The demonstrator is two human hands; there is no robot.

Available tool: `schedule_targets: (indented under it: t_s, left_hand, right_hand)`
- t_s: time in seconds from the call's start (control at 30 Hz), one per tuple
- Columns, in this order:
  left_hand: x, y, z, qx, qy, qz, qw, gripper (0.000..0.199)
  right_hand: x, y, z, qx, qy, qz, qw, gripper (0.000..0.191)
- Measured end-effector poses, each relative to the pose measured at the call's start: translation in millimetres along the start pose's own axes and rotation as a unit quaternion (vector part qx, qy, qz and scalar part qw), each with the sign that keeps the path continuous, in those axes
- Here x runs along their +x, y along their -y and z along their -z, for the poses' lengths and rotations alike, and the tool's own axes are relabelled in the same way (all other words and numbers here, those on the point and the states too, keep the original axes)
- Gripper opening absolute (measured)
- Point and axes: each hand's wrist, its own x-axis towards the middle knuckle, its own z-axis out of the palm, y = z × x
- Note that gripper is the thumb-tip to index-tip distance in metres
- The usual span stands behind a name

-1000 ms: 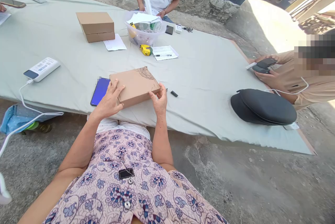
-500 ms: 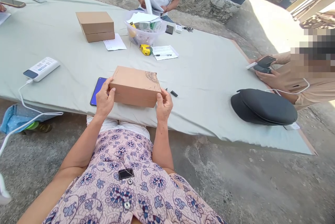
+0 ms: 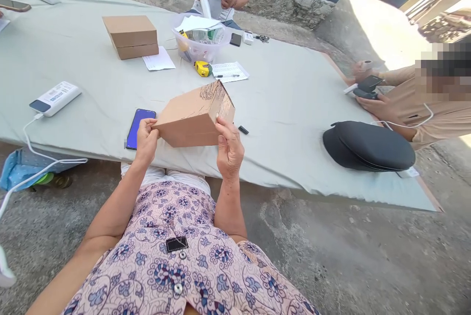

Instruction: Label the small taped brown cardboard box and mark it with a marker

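Note:
A brown cardboard box [image 3: 189, 121] with dark scribbled lines on its top and right side is held tilted near the table's front edge. My left hand [image 3: 147, 141] pinches its left corner between thumb and fingers. At the right end, my right hand [image 3: 230, 148] grips the near corner, fingers on the marked side. Just left of the box lies a phone [image 3: 139, 127] with a blue screen, partly behind my left hand. A small black pen cap [image 3: 243, 129] rests to the right of the box.
Beyond the box are a yellow tape measure [image 3: 202, 68], a sheet with a pen [image 3: 230, 72], a plastic basket [image 3: 200, 50] and another cardboard box [image 3: 131, 38]. A power bank [image 3: 55, 99] lies left, a black case [image 3: 370, 145] right. Other people sit around the table [image 3: 287, 89].
The cardboard box has been turned and tilted in my hands, so its scribbled right side now shows. My right hand has shifted its hold. The person opposite has raised a printed sheet.

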Motion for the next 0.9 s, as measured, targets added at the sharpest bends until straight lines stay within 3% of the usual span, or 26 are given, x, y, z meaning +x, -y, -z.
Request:
schedule_targets:
  t_s: [0.1,0.27,0.43,0.53,0.73,0.8,0.9]
  left_hand:
    - [-4,0,-4.0,0.006,0.023,0.057,0.998,0.036]
    - [-5,-6,5.3,0.163,0.010,0.006,0.987,0.028]
    - [-6,-12,9.0,0.228,0.042,0.023,0.973,0.033]
    - [-10,-13,4.6,0.255,0.087,0.006,0.963,0.030]
    - [-15,-4,-1.6,0.312,0.229,-0.029,0.921,0.033]
    - [-15,-1,-1.0,0.310,0.212,-0.042,0.926,0.033]
    - [-13,-6,-0.4,0.251,0.122,-0.082,0.957,0.035]
  right_hand:
    - [5,4,-4,-0.025,0.004,0.040,0.999,0.036]
    - [11,3,-8,-0.029,0.004,0.072,0.997,0.038]
    - [15,3,-6,-0.030,0.009,0.071,0.997,0.039]
    - [19,4,-6,-0.038,0.009,0.088,0.995,0.037]
    - [26,3,-14,-0.067,0.001,0.099,0.993,0.034]
    - [27,0,-16,-0.069,-0.013,0.100,0.993,0.031]
    - [25,-6,-20,-0.069,-0.015,0.091,0.993,0.030]
